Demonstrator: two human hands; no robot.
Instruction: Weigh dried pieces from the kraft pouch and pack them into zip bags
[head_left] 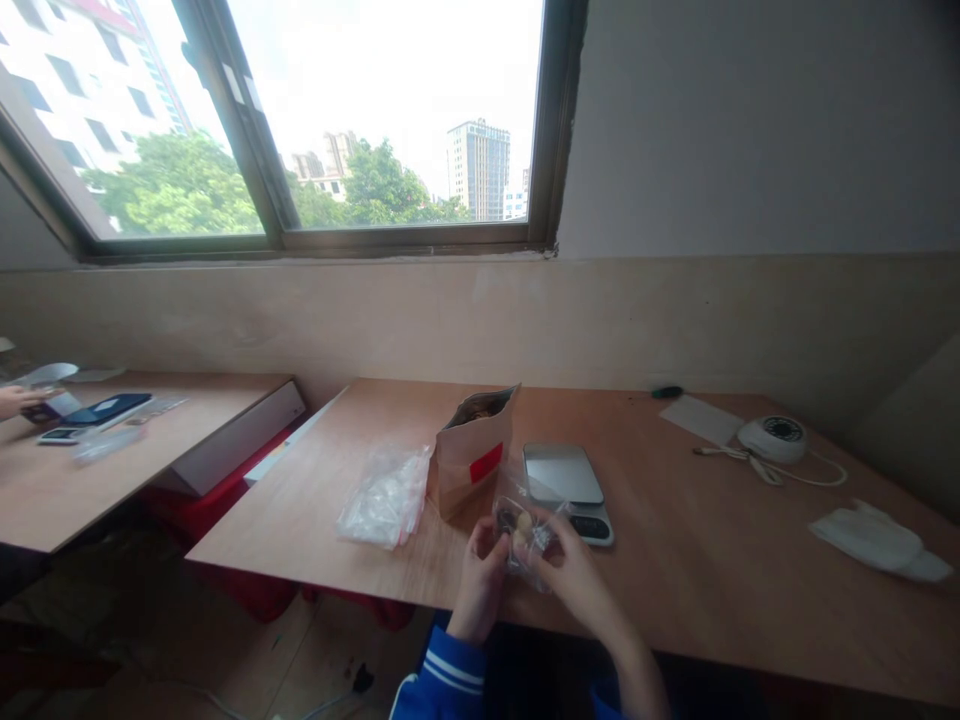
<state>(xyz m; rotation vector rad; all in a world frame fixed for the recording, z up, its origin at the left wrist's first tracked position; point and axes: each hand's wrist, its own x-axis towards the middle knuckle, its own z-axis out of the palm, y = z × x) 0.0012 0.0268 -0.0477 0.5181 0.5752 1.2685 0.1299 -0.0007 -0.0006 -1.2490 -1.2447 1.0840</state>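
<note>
Both my left hand (484,568) and my right hand (568,562) grip a small clear plastic bag (531,572) above the table's front edge. Pale and dark pieces show inside the bag, too small to name. Just behind my hands stands an open brown paper pouch (466,468) with a red label; dark brownish contents are partly visible in its mouth. A digital kitchen scale (562,474) with a silver plate lies right of the pouch, its display partly behind my right hand. To the left lies a stack of clear zip bags (382,500).
A white dome camera (772,440) with cables sits at the back right, near a white paper (701,420) and a green-handled tool (666,392). White crumpled plastic (874,540) lies far right. On a separate left table, another person's hand (13,402) touches a small box.
</note>
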